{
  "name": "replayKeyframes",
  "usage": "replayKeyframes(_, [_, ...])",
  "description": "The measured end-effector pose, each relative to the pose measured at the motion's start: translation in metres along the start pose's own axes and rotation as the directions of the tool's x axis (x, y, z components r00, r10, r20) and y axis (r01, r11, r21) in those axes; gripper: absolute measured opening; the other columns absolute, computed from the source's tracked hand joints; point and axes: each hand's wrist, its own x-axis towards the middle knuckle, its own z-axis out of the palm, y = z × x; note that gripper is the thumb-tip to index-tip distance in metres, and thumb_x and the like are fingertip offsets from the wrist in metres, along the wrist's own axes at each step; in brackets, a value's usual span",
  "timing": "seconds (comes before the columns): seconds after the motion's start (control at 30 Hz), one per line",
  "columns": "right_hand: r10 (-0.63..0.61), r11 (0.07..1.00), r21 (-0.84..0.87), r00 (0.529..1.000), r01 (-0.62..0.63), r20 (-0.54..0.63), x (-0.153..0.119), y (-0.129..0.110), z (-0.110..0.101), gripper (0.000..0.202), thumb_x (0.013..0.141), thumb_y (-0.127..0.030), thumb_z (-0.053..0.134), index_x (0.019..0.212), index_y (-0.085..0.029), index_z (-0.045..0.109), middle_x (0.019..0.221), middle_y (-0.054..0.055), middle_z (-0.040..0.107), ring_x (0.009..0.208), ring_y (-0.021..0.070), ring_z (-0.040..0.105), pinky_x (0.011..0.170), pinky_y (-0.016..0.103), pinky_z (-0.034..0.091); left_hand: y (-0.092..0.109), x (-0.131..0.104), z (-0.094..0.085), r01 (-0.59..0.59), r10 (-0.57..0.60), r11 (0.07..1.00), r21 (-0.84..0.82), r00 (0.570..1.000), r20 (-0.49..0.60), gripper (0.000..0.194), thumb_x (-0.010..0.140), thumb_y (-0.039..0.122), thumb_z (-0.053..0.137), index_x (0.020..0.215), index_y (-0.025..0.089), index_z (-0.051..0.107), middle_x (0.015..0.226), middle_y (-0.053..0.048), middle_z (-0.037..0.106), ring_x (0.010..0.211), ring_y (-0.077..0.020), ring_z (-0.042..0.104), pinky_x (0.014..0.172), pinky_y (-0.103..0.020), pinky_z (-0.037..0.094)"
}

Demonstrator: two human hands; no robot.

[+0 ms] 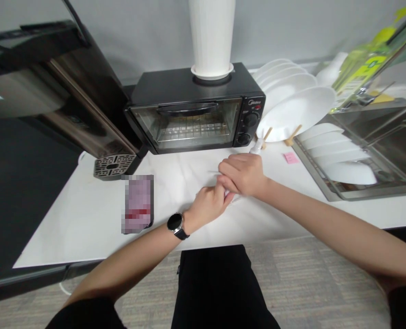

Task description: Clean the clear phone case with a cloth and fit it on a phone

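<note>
Both hands meet over the white counter [175, 183], in front of the toaster oven. My left hand [209, 203], with a black watch [176, 224] on its wrist, is closed, and its fingers touch the other hand. My right hand [244, 172] is bent into a fist just above and to the right of it. Between them shows a small bit of a whitish thing [236, 198]; the rest is covered by the fingers, so its kind is hidden. Just beyond my right knuckles, a white nozzle-like piece [256, 146] sticks up; whether it belongs to that thing I cannot tell.
Behind the hands stands a black toaster oven [196, 123] with a white pot [212, 36] on top. A dispenser machine [96, 109] and a blurred-out phone-like object [138, 203] are left. Right are racked white plates [297, 109], a pink note [291, 157] and a sink [391, 119] with bowls [346, 151].
</note>
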Motion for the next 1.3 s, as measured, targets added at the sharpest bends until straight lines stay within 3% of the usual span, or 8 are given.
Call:
replayKeyframes(0.1, [0.297, 0.954, 0.098, 0.929, -0.282, -0.219, -0.01, -0.008, 0.013, 0.035, 0.079, -0.028, 0.016, 0.058, -0.017, 0.041, 0.052, 0.001, 0.037, 0.052, 0.0116, 0.038, 0.048, 0.026, 0.028, 0.002, 0.0, -0.001, -0.02, 0.018, 0.996, 0.09, 1.0, 0.019, 0.029, 0.074, 0.035, 0.029, 0.089, 0.012, 0.038, 0.063, -0.008, 0.054, 0.055, -0.02, 0.051, 0.048, -0.031, 0.037])
replayKeyframes(0.2, [0.307, 0.951, 0.118, 0.901, -0.284, -0.307, -0.025, -0.009, 0.023, 0.04, 0.079, -0.025, 0.007, 0.066, -0.017, 0.044, 0.061, 0.006, 0.042, 0.061, 0.0139, 0.042, 0.052, 0.028, 0.032, 0.003, 0.0, -0.004, -0.043, 0.04, 0.99, 0.136, 0.999, 0.029, 0.027, 0.074, 0.032, 0.029, 0.091, 0.013, 0.037, 0.066, -0.008, 0.054, 0.059, -0.0199, 0.052, 0.051, -0.031, 0.037])
replayKeyframes(0.4, [-0.054, 0.997, 0.039, 0.983, 0.062, -0.175, -0.03, 0.014, 0.01, 0.028, 0.067, -0.049, 0.036, 0.072, -0.026, 0.051, 0.065, -0.001, 0.051, 0.061, 0.0124, 0.044, 0.051, 0.026, 0.032, 0.0, -0.002, -0.002, -0.086, 0.075, 0.974, 0.21, 0.995, 0.058, 0.03, 0.075, 0.037, 0.025, 0.084, 0.016, 0.045, 0.063, -0.007, 0.054, 0.057, -0.0199, 0.05, 0.051, -0.032, 0.035])
replayKeyframes(0.57, [-0.318, 0.948, 0.029, 0.941, 0.317, 0.114, -0.005, 0.004, -0.004, 0.024, 0.066, -0.047, 0.038, 0.061, -0.026, 0.048, 0.057, -0.004, 0.048, 0.053, 0.0115, 0.039, 0.044, 0.027, 0.022, -0.004, -0.004, 0.004, -0.121, 0.105, 0.972, 0.203, 0.99, 0.092, 0.031, 0.076, 0.029, 0.025, 0.057, 0.019, 0.047, 0.059, -0.005, 0.053, 0.058, -0.0172, 0.049, 0.055, -0.031, 0.033])
replayKeyframes(0.7, [0.198, 0.951, 0.245, 0.98, -0.187, -0.022, 0.0, -0.007, 0.002, 0.033, 0.065, -0.052, 0.035, 0.049, -0.023, 0.043, 0.049, -0.002, 0.042, 0.051, 0.0122, 0.039, 0.048, 0.028, 0.025, -0.003, -0.004, 0.003, -0.085, 0.072, 0.979, 0.184, 0.994, 0.078, 0.029, 0.076, 0.033, 0.025, 0.067, 0.018, 0.048, 0.061, -0.007, 0.053, 0.057, -0.0172, 0.049, 0.053, -0.03, 0.033])
replayKeyframes(0.9, [0.689, 0.709, 0.408, 0.687, -0.575, -0.23, -0.021, -0.026, 0.03, 0.044, 0.078, -0.031, -0.005, 0.059, -0.021, 0.033, 0.048, -0.001, 0.034, 0.043, 0.0122, 0.035, 0.041, 0.026, 0.026, -0.001, -0.001, -0.003, -0.06, 0.052, 0.99, 0.131, 0.996, 0.067, 0.026, 0.076, 0.034, 0.025, 0.085, 0.018, 0.042, 0.071, -0.005, 0.054, 0.061, -0.016, 0.049, 0.056, -0.028, 0.035])
replayKeyframes(1.0, [0.724, 0.676, 0.43, 0.648, -0.599, -0.236, -0.026, -0.031, 0.03, 0.042, 0.079, -0.027, -0.004, 0.064, -0.019, 0.035, 0.049, -0.001, 0.035, 0.041, 0.0116, 0.034, 0.038, 0.025, 0.024, 0.0, -0.001, -0.003, -0.064, 0.056, 0.991, 0.115, 0.996, 0.074, 0.025, 0.076, 0.034, 0.026, 0.086, 0.017, 0.041, 0.072, -0.005, 0.054, 0.062, -0.0158, 0.05, 0.056, -0.027, 0.035])
replayKeyframes(1.3, [0.283, 0.899, 0.374, 0.955, -0.23, -0.092, -0.016, -0.012, 0.01, 0.026, 0.056, -0.05, 0.046, 0.046, -0.026, 0.048, 0.047, -0.005, 0.046, 0.049, 0.0109, 0.039, 0.048, 0.026, 0.025, 0.0, -0.011, 0.005, -0.064, 0.055, 0.992, 0.105, 0.995, 0.087, 0.025, 0.073, 0.025, 0.029, 0.06, 0.017, 0.048, 0.054, -0.007, 0.05, 0.054, -0.0195, 0.048, 0.049, -0.032, 0.031])
